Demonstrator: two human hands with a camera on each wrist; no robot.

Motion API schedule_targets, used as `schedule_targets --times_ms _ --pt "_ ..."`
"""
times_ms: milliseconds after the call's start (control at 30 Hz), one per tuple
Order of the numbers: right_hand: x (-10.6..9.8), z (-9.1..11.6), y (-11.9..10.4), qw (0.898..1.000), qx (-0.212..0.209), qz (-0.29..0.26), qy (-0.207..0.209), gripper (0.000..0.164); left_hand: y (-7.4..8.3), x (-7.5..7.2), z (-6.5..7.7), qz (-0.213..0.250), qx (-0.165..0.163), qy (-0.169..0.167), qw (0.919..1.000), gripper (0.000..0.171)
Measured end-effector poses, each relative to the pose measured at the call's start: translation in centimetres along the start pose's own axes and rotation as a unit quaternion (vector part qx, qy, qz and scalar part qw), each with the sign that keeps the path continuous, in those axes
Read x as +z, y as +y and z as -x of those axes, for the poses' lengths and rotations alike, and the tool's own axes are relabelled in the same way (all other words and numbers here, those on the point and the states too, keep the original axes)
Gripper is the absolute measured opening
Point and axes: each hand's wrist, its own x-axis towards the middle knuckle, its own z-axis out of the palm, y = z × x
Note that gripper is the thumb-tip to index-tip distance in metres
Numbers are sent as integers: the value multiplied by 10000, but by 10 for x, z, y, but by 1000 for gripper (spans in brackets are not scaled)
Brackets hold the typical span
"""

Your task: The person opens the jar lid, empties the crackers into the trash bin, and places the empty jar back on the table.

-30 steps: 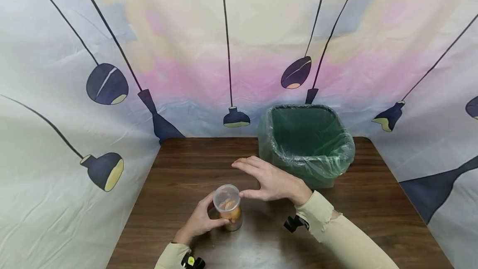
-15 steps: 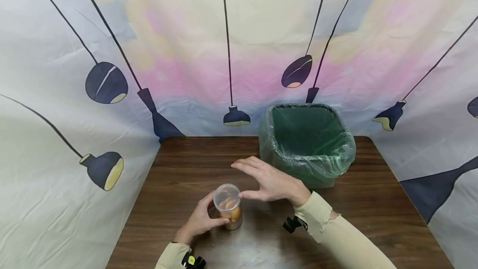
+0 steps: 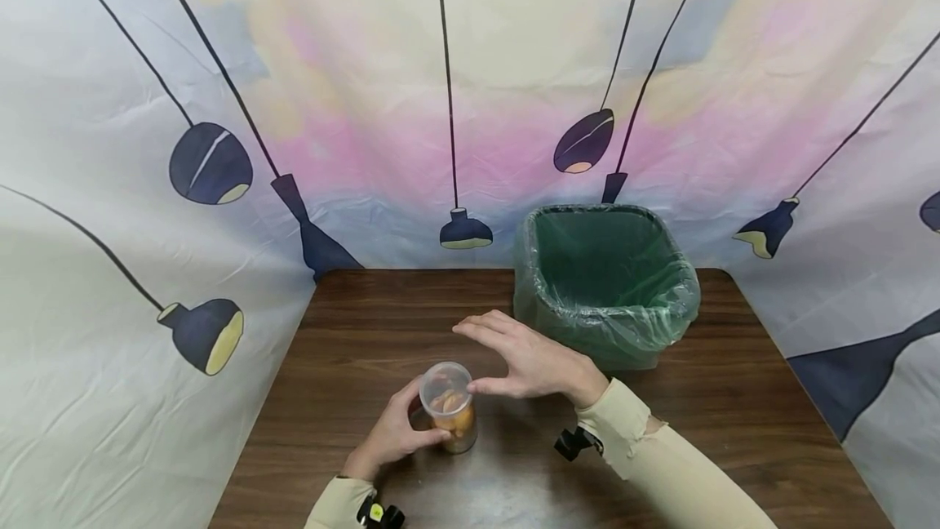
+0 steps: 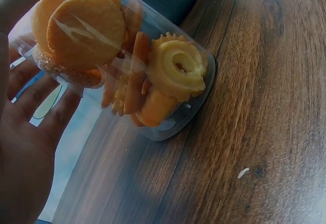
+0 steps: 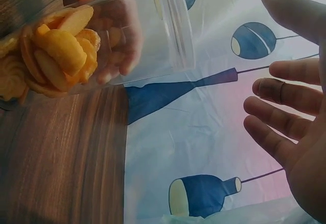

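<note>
One bin (image 3: 631, 341) stands beyond the right hand (image 3: 527, 362), fingers spread, and the left hand (image 3: 394, 433) curls its fingers round a jar (image 3: 448, 394) of cookies (image 5: 61, 53).

Slight shift (right one of hands (image 3: 530, 356))

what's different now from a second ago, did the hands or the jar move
Very little: the right hand has perhaps edged slightly left; nothing was visibly taken up or let go. The left hand still grips the clear jar of cookies, and the lined bin stands where it was.
</note>
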Motion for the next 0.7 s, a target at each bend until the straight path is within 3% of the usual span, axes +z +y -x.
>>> schedule_targets --times_ms 300,700 --pt "5 -1 0 10000 16 -47 -61 74 0 1 0 4 269 114 9996 82" --pt "11 1 4 10000 31 -81 -26 75 -1 0 0 31 168 -3 9999 79"
